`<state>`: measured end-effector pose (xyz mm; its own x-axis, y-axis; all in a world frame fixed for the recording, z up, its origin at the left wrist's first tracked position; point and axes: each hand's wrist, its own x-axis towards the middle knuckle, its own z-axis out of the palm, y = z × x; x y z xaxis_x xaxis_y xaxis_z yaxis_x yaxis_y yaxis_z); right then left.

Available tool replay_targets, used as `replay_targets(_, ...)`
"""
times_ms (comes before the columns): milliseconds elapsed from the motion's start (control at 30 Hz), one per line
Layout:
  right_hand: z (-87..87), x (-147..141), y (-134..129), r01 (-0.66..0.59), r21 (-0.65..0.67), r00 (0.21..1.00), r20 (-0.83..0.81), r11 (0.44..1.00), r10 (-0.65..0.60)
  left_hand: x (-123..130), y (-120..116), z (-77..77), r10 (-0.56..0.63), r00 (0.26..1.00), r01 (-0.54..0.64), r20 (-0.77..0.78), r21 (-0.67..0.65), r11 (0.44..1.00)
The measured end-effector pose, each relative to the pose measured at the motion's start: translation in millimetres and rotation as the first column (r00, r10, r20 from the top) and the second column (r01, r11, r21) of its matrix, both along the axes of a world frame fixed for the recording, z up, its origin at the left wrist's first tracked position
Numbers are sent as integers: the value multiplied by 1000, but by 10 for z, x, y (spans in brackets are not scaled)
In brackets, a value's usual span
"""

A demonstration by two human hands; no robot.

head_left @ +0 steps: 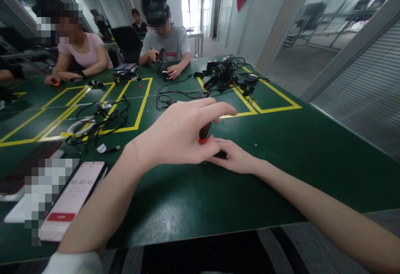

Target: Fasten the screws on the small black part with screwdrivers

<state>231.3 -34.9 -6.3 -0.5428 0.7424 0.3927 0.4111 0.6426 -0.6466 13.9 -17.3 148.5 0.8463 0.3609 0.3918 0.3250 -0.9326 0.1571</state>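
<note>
My left hand (184, 130) is curled around a dark tool handle with an orange-red band (203, 135), its fingers arched over the top and its thumb low in front. Much of the handle is hidden by that hand, so its exact kind does not show. Just right of it, my right hand (236, 156) rests low at the table and pinches a small black part (222, 154). The tool stands right over this part; whether its tip touches the part is hidden.
The green table (296, 161) has yellow tape outlines. Coiled black cables (103, 115) lie left, with a larger cable heap (225, 74) far right. A phone (73, 199) lies near left. Across the table, a person in grey (168, 43) and a person in pink (86, 51) handle small things.
</note>
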Motion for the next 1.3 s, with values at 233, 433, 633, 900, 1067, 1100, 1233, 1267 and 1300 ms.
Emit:
replay_targets(233,1,-3,4,5,1,1000,7,1000,-5,13,-16,-11,73,997,-72,-14,57,996)
replay_targets(433,-2,-11,7,-13,-11,1000,-8,1000,13,-3,-50,12,66,996,-62,-61,58,996)
replay_targets(633,3,-14,12,-3,-13,1000,-8,1000,3,-19,-51,29,58,996,-56,-63,34,998)
replay_targets(900,-4,-13,20,-9,-3,1000,2,1000,9,-21,-38,27,48,997,-47,-65,15,999)
replay_targets(1067,-19,-9,15,7,-1,1000,-2,1000,-7,-10,-37,13,42,998,-40,-54,40,998)
replay_targets(1100,-23,-9,14,9,1,1000,-2,1000,-9,-7,-42,16,37,998,-35,-58,37,999)
replay_targets(1233,-34,-4,9,10,12,1000,0,1000,-10,11,-61,18,37,998,-36,-59,21,999)
replay_targets(1267,-34,-3,8,11,16,1000,1,1000,-11,15,-63,16,43,997,-42,-61,23,999)
replay_targets(1300,-33,-2,6,14,19,1000,4,1000,-14,17,-65,15,46,997,-44,-63,27,999)
